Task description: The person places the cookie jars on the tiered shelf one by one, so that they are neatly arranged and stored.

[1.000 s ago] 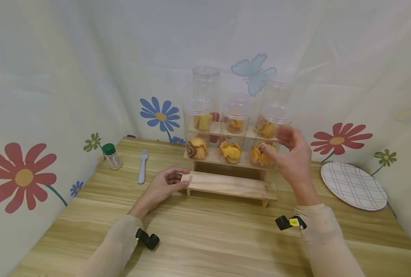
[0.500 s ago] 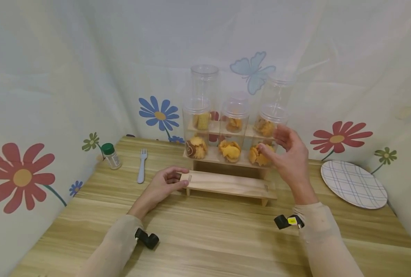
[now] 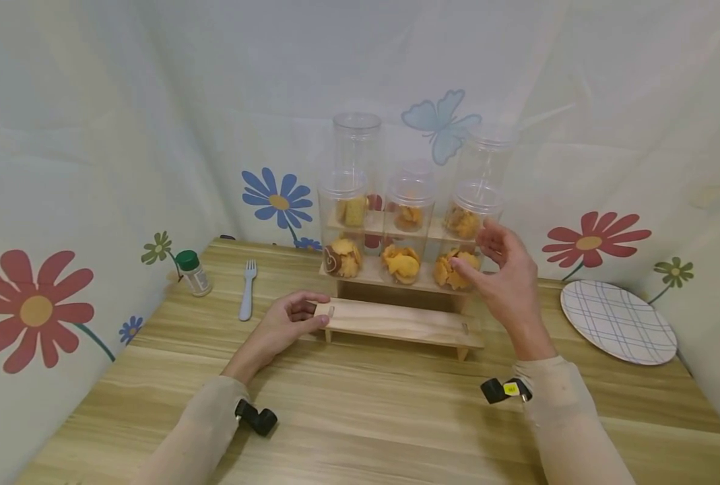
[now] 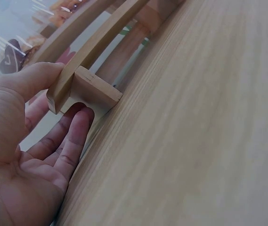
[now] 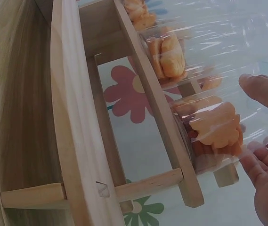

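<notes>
A three-step wooden display stand (image 3: 396, 319) stands on the table. My left hand (image 3: 287, 320) grips the left end of its lowest step, thumb on top and fingers curled by the leg, as the left wrist view shows. On the middle step is a row of clear jars with cookies in their bottoms. My right hand (image 3: 508, 283) holds the right-hand jar (image 5: 209, 132) of that row, thumb on the near side and fingers at its far side. To its left are the middle jar (image 3: 402, 263) and the left jar (image 3: 341, 256), which has a brown-and-yellow cookie mix.
More clear jars, including a tall back left jar (image 3: 357, 145), stand on the top step. A pale blue fork (image 3: 248, 289) and a green-capped bottle (image 3: 194, 274) lie to the left. At the right a checked plate (image 3: 617, 322) sits by the flowered curtain (image 3: 608, 155).
The top of the right-hand jar has shifted slightly left, with my right hand around it. My left hand keeps its place on the stand. The view has moved a little.
</notes>
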`<action>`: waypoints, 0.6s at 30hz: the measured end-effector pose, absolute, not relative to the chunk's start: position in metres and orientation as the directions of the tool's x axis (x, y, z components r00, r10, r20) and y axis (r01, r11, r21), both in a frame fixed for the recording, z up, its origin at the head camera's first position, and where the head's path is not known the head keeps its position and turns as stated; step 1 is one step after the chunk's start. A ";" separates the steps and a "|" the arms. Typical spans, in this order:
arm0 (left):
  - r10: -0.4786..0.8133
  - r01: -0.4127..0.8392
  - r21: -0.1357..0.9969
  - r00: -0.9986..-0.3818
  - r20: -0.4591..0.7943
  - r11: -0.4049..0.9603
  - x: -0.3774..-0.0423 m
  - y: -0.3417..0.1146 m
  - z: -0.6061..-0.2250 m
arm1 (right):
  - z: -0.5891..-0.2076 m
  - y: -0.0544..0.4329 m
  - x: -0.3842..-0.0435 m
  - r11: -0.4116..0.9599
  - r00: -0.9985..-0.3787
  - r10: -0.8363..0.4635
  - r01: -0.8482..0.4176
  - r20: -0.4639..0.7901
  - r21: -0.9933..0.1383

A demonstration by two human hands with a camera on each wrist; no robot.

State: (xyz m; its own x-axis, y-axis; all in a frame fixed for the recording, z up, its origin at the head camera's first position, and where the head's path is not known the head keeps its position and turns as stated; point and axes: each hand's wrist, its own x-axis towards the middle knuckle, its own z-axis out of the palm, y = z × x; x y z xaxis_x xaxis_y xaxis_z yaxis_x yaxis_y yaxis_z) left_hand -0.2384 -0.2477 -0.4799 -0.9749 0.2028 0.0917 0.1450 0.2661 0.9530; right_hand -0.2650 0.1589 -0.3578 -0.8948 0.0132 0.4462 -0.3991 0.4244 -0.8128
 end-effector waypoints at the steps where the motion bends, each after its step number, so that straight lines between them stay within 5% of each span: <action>1: 0.203 0.146 0.953 -0.975 0.092 0.267 -0.238 -0.248 -0.480 | -0.358 0.159 -0.265 0.425 -0.893 0.012 -0.403 0.450 -0.810; 18: 0.197 0.151 0.951 -0.975 0.099 0.271 -0.238 -0.247 -0.479 | -0.368 0.153 -0.257 0.606 -0.844 0.028 -0.412 0.536 -0.680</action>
State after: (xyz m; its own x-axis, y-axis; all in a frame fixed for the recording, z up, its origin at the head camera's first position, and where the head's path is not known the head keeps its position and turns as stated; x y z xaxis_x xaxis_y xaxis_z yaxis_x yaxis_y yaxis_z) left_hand -0.2382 -0.2468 -0.4794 -0.9753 0.1973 0.0991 0.1514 0.2708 0.9507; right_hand -0.2569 0.1527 -0.3683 -0.8438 0.0276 0.5359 -0.4123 0.6059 -0.6803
